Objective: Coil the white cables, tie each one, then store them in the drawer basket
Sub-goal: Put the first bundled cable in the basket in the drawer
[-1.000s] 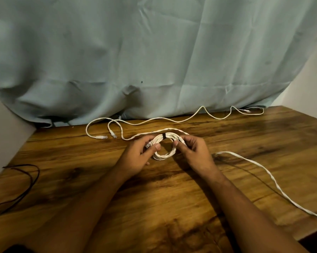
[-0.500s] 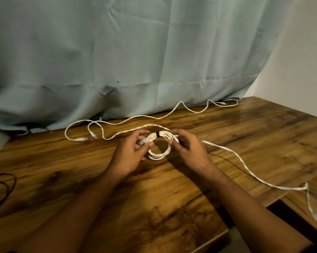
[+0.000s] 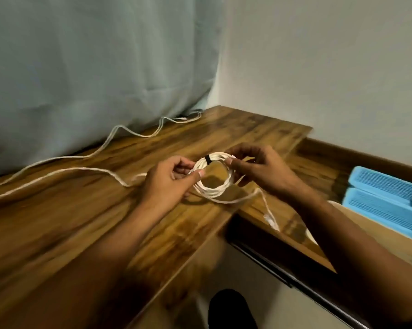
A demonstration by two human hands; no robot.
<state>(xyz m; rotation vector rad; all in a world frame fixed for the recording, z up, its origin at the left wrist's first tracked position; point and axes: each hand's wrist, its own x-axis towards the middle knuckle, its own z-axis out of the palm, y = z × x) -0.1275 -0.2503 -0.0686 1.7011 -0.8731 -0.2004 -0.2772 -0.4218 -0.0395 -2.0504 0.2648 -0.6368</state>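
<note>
A white cable coil (image 3: pixel 213 189), bound by a black tie (image 3: pixel 208 159) at its top, is held just above the wooden table (image 3: pixel 57 224) near its right edge. My left hand (image 3: pixel 170 184) pinches the coil's left side between thumb and fingers. My right hand (image 3: pixel 259 169) pinches its right side. Two loose white cables lie on the table: one (image 3: pixel 119 131) runs along the curtain, the other (image 3: pixel 65 173) crosses the table, passes under the coil and hangs its end (image 3: pixel 270 218) over the edge. A blue slatted basket (image 3: pixel 385 200) sits in the open drawer at the right.
A pale blue-green curtain (image 3: pixel 93 67) hangs behind the table and a plain wall (image 3: pixel 319 67) stands to the right. The drawer's wooden front (image 3: pixel 283 231) sticks out below the table's right edge. A dark shape (image 3: pixel 231 309) lies on the floor beneath.
The view has swung right, so the table's right edge, the open drawer and the blue basket now show. Both hands have carried the tied coil toward that edge, keeping the same pinch.
</note>
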